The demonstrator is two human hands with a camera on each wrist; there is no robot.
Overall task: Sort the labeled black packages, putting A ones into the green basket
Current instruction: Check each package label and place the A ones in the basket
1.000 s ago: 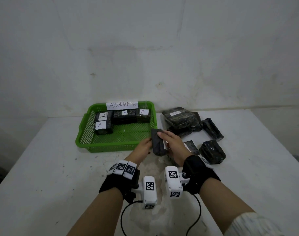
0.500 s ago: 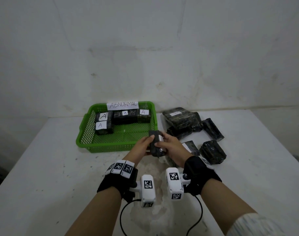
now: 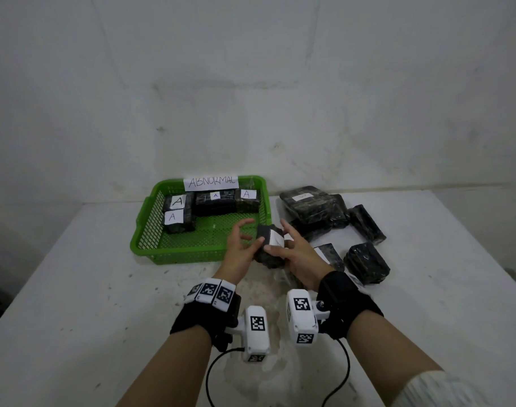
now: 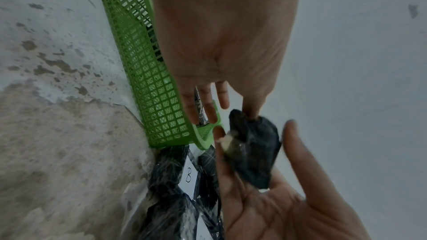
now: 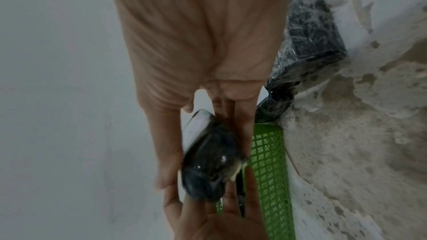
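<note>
a black package is held between both hands above the worktop, just off the near right corner of the green basket, at about 5 o'clock from the basket's middle. its long axis runs roughly from 6 toward 12 o'clock, the far end tipped up and slightly left. a white label lies on its upper right face; the letter on it cannot be read.

the right hand grips the package, thumb across the label side and fingers curled under it. the left hand has its fingers spread wide and loosely bent, and only the thumb touches the package's left side.

inside the basket, four black packages marked a sit along the far and left walls, under a paper sign reading abnormal on the far rim. at 3 o'clock from the basket lies a loose heap of black packages on the worktop; the left wrist view shows one just beside the basket's corner marked b.
</note>
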